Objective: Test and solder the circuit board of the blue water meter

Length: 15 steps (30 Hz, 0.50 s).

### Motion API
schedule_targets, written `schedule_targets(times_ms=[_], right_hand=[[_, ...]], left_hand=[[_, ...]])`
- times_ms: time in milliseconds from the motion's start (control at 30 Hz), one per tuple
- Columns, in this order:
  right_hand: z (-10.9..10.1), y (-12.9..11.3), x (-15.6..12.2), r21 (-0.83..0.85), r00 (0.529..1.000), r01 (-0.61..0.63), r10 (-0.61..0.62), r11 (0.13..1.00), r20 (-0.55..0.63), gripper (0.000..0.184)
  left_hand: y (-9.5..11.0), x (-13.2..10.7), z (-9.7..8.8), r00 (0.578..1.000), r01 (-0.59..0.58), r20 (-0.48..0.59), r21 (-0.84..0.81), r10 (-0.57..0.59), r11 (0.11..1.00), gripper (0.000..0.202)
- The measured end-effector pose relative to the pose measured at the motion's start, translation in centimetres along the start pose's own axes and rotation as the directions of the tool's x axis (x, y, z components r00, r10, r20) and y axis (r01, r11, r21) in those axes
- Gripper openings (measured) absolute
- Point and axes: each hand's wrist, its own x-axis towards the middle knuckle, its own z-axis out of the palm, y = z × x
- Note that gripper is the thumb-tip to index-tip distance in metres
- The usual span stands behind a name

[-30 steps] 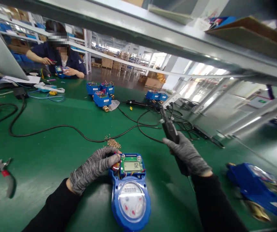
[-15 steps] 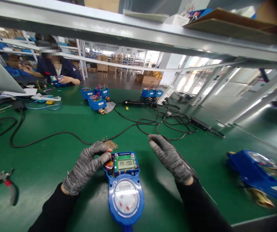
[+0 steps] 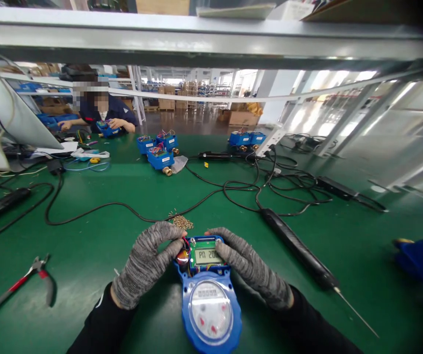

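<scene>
- Up close, a blue water meter (image 3: 211, 305) lies flat on the green tabletop (image 3: 97, 231), its long axis running from the person outward, with the round dial near the body and the open circuit end pointing away.
- At that far end, a small display (image 3: 207, 255) faces up between coloured wires.
- Both hands wear grey knit gloves; the left hand (image 3: 147, 260) curls its fingers against the meter's upper left corner, thumb and forefinger pinched close at the wires.
- Opposite it, the right hand (image 3: 250, 268) rests partly open, fingers stretched along the upper right edge of the display housing, touching it.
- Just right of that hand, a black electric screwdriver (image 3: 296, 248) lies unattended, bit toward the near right.
- Beyond the meter sits a small heap of brass screws (image 3: 182, 222); red-handled pliers (image 3: 23, 282) lie well apart at left.
- Across the tabletop, another person (image 3: 102, 115) handles a blue meter.
</scene>
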Motion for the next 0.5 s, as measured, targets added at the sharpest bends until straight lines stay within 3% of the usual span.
schedule_targets(times_ms=[200, 400, 500], right_hand=[[-0.4, 0.6, 0.1, -0.015, 1.000, -0.026, 0.026, 1.000, -0.006, 0.049], [-0.4, 0.6, -0.1, -0.052, 0.999, -0.024, 0.023, 0.998, -0.027, 0.049], [-0.1, 0.2, -0.3, -0.025, 0.999, -0.017, 0.016, 1.000, -0.028, 0.046]], left_hand=[[0.0, -0.5, -0.3, 0.990, 0.123, 0.066, 0.011, -0.124, 0.992, 0.017], [0.0, -0.2, 0.7, 0.994, -0.085, -0.067, 0.001, 0.085, 0.996, 0.013], [0.2, -0.3, 1.1, 0.998, -0.014, -0.056, -0.050, 0.011, 0.999, 0.012]])
